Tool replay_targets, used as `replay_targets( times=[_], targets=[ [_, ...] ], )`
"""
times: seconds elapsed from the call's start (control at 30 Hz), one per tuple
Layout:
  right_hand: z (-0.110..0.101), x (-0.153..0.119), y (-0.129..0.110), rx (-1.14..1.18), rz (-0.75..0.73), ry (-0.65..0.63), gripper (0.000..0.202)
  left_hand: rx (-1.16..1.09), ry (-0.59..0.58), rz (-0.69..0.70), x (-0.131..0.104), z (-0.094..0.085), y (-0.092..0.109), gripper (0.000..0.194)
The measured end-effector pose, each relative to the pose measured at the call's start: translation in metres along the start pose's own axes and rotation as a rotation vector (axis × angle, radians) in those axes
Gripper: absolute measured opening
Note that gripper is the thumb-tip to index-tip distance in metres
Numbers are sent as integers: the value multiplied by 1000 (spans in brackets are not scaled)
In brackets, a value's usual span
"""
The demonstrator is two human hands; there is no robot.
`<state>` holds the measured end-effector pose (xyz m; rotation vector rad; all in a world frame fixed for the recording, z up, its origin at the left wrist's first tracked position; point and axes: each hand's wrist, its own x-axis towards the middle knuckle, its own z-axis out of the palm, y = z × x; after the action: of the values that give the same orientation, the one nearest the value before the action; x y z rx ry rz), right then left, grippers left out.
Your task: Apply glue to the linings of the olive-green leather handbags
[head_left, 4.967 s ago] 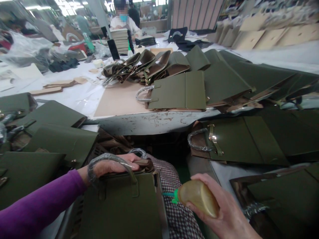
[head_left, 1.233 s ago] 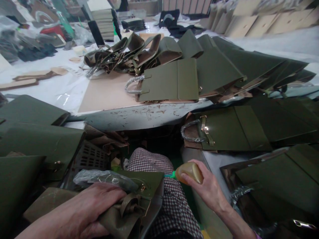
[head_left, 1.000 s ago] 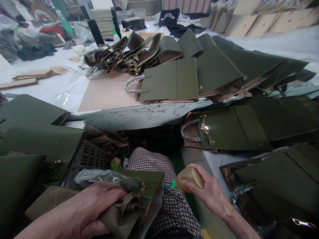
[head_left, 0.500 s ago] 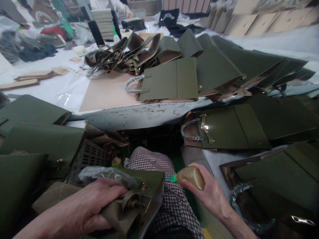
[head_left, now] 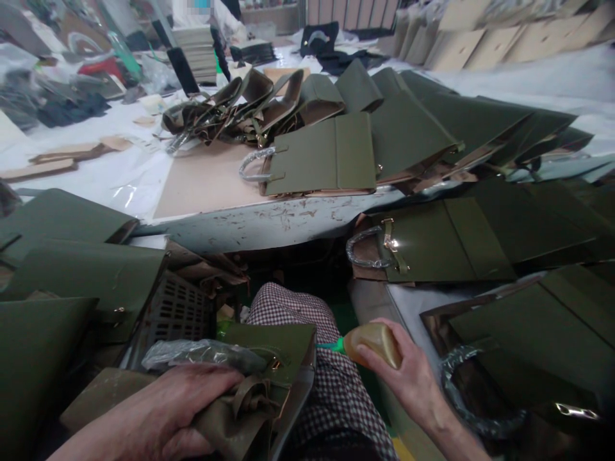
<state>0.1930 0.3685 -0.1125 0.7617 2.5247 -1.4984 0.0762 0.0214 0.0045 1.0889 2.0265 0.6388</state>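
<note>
Bag (head_left: 269, 365) under left hand (head_left: 168, 410), bottle (head_left: 372, 336) apart.

Olive-green leather handbag (head_left: 269, 349), amber squeeze bottle with green nozzle (head_left: 372, 338), brown-and-white checked trousers (head_left: 331, 384), white worktable (head_left: 269, 224).

From my feed, a long white worktable (head_left: 269, 224) runs across the view, its front edge scuffed and chipped. A tan cardboard sheet (head_left: 206, 182) lies flat on it. Green floor (head_left: 346, 317) shows in the gap below the table edge. A dark slotted plastic crate (head_left: 180, 307) sits at lower left. Far back, pale cardboard panels (head_left: 504, 45) lean in a row, and beside them stands what I take to be a ribbed partition (head_left: 350, 11), though it is blurred. The light is even and bright, with a white glare on the tabletop.
</note>
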Motion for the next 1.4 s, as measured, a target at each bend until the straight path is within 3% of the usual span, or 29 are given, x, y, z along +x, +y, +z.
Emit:
replay_targets(
  times=[0.2, 0.43, 0.6, 0.7, 0.77, 0.9, 1.07, 1.27, 1.4],
  targets=[
    [3, -5, -6, 22, -5, 10, 56, 5, 34, -15, 0, -1, 6, 51],
    [-5, -9, -12, -4, 30, -85, 61, -20, -18, -75, -9, 4, 2, 37],
    [-3, -13, -12, -19, -10, -99, 57, -10, -63, -85, -5, 5, 3, 48],
    [-3, -14, -10, -23, -18, -81, 58, -13, -26, -41, -5, 8, 4, 61],
    [-4, -15, -9, -25, -7, -87, 58, -53, -5, -43, -9, 13, 3, 58],
    [-1, -15, -13, -34, 30, -122, 58, -103, -53, -138, -22, 23, -2, 43],
    [5, -15, -15, -46, 78, -116, 61, -27, -73, -124, -33, 35, -12, 61],
    [6, -13, 1, 30, 204, -163, 55, 38, -78, -108, -44, 47, -32, 66],
    [7, -15, 12, 126, 259, -168, 56, 15, -49, -114, -45, 48, -35, 69]
  ],
)
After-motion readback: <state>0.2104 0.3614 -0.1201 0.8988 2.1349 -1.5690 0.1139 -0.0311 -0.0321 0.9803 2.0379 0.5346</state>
